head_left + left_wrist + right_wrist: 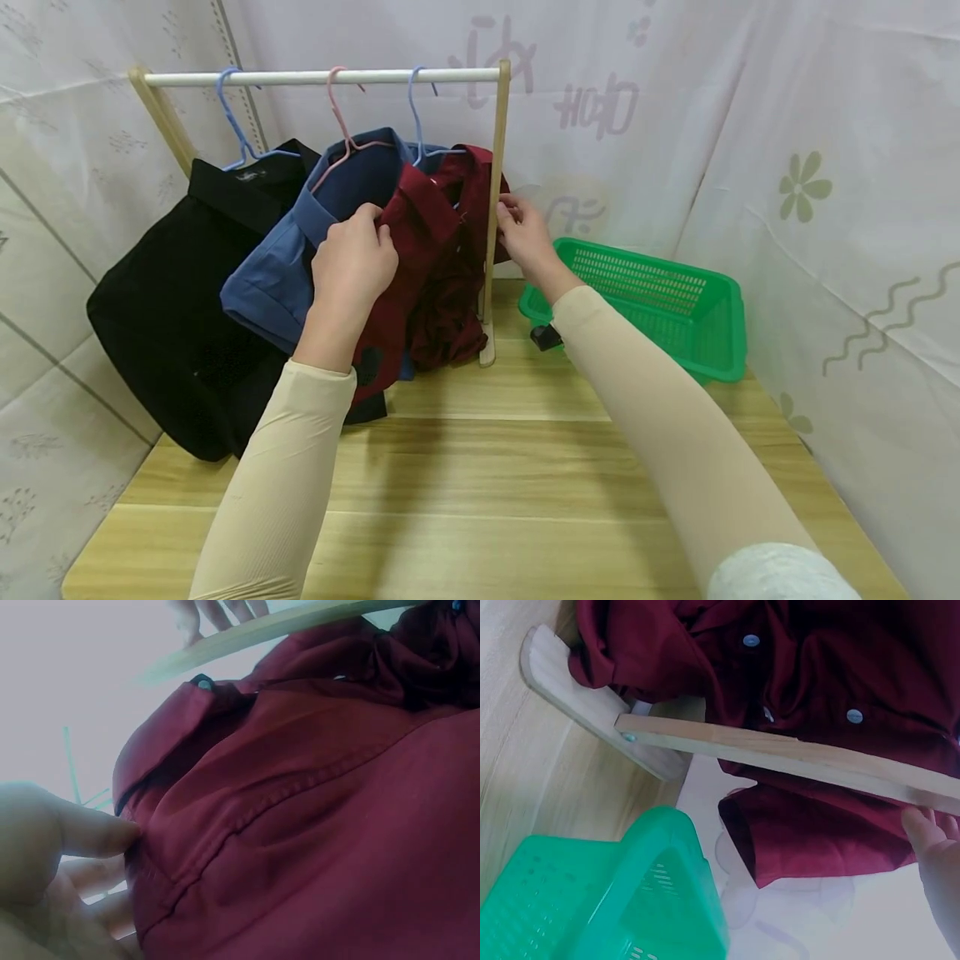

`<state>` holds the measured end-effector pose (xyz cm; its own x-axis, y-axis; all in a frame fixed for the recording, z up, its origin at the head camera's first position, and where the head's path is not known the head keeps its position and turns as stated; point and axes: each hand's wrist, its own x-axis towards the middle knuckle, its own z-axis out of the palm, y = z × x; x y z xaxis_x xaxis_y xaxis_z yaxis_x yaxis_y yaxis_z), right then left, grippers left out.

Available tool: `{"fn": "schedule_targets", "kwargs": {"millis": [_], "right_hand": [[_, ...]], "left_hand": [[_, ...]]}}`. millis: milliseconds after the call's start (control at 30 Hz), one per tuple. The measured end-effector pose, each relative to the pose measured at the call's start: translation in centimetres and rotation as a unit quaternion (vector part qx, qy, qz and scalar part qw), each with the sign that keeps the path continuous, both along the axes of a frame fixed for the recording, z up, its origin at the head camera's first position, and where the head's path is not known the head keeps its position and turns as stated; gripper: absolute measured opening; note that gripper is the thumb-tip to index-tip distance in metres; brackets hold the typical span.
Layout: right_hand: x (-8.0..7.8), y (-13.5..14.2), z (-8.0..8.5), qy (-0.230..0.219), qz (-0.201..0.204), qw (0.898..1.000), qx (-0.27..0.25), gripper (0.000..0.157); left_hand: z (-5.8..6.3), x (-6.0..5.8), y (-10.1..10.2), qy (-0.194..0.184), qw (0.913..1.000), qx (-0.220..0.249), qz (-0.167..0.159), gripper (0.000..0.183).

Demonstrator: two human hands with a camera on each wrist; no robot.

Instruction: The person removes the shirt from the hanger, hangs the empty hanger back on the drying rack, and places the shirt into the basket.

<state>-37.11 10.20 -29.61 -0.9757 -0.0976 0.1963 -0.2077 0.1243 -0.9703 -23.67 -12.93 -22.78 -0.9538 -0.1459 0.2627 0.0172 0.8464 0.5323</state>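
Note:
A dark red button-up shirt (pixel 408 275) hangs from the blue hanger (pixel 417 117) at the right end of a clothes rack. My left hand (pixel 356 257) pinches the shirt at its near shoulder; in the left wrist view the thumb (pixel 101 832) lies on the front of the cloth with the fingers behind. Beyond the wooden post (pixel 496 192), my right hand (pixel 527 237) pinches the far shoulder of the same shirt. Pale buttons (pixel 854 716) show down its front in the right wrist view, and one sleeve (pixel 817 836) sticks out past the post.
A blue shirt (pixel 273 275) on a pink hanger (pixel 337 117) and a black garment (pixel 172 308) on another blue hanger (pixel 232 117) share the white rail (pixel 292 78). Right of the rack, a green basket (pixel 723 333) stands on the wooden table (pixel 480 492). Printed white cloth hangs behind.

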Motion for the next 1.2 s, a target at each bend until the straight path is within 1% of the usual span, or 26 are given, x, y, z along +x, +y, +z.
{"fn": "schedule_targets", "kwargs": {"millis": [133, 300, 533, 700, 900, 1067, 1200], "right_hand": [[0.0, -0.4, 0.3, 0.019, -0.003, 1.000, 0.005, 0.047], [-0.1, -0.8, 0.9, 0.031, -0.001, 0.999, 0.011, 0.048], [-0.3, -0.6, 1.4, 0.039, -0.020, 0.998, 0.036, 0.049], [-0.4, -0.5, 1.1, 0.048, -0.034, 0.997, 0.059, 0.048], [-0.6, -0.6, 0.8, 0.031, -0.028, 0.998, 0.042, 0.046], [-0.7, -0.7, 0.2, 0.015, -0.021, 0.999, 0.032, 0.045], [-0.4, -0.6, -0.2, 0.015, -0.027, 0.999, 0.040, 0.046]], "left_hand": [[0.0, -0.1, -0.1, 0.016, 0.9999, -0.002, 0.007, 0.043], [0.2, -0.1, -0.3, 0.030, 0.9994, 0.006, 0.016, 0.043], [0.3, -0.1, -0.2, 0.038, 0.9991, 0.011, 0.012, 0.043], [0.3, 0.0, -0.2, 0.033, 0.9993, 0.012, 0.014, 0.043], [-0.1, 0.0, -0.6, 0.035, 0.9991, 0.015, 0.016, 0.042], [-0.4, 0.0, -0.7, 0.031, 0.9993, 0.019, 0.014, 0.042], [-0.6, 0.0, -0.8, 0.029, 0.9993, 0.017, 0.014, 0.041]]}}
